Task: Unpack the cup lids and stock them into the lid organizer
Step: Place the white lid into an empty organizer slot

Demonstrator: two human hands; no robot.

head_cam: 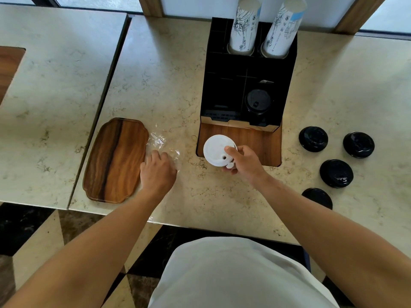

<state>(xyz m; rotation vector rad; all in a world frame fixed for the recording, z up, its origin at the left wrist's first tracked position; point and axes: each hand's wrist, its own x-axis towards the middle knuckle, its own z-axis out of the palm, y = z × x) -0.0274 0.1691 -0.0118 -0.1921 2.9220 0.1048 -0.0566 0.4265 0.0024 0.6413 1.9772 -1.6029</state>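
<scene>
Head view. The right hand [243, 161] holds a white round plastic cup lid [219, 150] by its near edge, thumb on top beside the sip hole and fingers [230, 166] curled beneath; the grip is closed on the lid as a rim pinch only. The lid hangs above the wood-lined recess [264, 141] in the pale marble surface [169, 63], just in front of the black compartmented lid organizer [224, 90].

Risks, as judged from this pose: a pinch at one edge gives little control of tilt, so the lid could pivot or slip and drop into the recess short of the organizer. The organizer's front right compartment already carries a stack of black domed lids [258, 102], so a white lid placed there would be mis-sorted; the front left compartment appears free (its depth is hard to read against the black).

The left hand [156, 172] lies palm-down on a crumpled clear plastic wrapper [159, 141], fingers bent, beside a brown wooden tray [115, 158]; whether its grip has closed on the film cannot be told. The loose film could slide or snag.

Four loose black lids [336, 173] rest well apart to the right. Two printed paper cup stacks [243, 25] stand in the organizer's rear slots, and a high reach could knock them.
</scene>
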